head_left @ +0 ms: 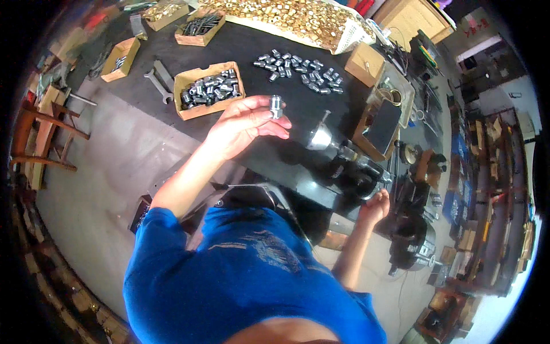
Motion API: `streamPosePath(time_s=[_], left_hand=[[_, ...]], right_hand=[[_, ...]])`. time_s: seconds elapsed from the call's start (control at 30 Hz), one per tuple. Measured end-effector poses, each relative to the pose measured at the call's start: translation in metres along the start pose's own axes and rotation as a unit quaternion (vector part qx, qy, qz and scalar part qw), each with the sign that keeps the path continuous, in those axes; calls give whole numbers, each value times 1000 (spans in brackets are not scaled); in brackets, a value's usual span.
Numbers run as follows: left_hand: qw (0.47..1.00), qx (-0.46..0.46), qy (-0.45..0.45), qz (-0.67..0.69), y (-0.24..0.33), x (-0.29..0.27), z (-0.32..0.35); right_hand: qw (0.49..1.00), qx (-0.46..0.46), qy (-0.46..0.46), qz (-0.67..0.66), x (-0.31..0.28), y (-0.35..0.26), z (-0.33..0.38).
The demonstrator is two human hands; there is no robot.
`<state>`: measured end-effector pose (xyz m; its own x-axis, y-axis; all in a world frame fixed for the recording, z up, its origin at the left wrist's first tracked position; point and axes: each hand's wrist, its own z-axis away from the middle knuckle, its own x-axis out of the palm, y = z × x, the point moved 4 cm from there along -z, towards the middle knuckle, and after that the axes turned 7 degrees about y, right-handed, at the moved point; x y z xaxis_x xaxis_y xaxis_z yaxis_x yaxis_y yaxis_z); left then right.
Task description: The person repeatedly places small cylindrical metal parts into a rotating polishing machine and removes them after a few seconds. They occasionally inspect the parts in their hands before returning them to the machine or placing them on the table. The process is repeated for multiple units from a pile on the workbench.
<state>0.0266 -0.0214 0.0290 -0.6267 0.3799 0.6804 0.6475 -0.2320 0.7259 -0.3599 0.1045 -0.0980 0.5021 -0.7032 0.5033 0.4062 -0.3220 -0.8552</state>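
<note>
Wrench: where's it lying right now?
In the head view, upper left: the wrench lies on the dark bench, just left of the open cardboard box of metal fittings.

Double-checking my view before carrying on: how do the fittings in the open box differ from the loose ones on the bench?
The boxed fittings are heaped inside a cardboard box; the loose fittings lie spread directly on the dark bench. The boxed fittings are close by the left hand; the loose fittings lie farther to the right. Both are small, shiny, silvery pieces.
</note>
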Motion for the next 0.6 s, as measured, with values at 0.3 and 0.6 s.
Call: streamPosePath(time_s=[0.3, 0.6], left_hand=[[618, 146, 299, -712, 65, -97, 17], [532, 201, 228, -790, 59, -67, -22]], right_hand=[[1000, 11, -3, -21, -2, 0, 1], [1000, 5, 15, -12, 3, 0, 5]])
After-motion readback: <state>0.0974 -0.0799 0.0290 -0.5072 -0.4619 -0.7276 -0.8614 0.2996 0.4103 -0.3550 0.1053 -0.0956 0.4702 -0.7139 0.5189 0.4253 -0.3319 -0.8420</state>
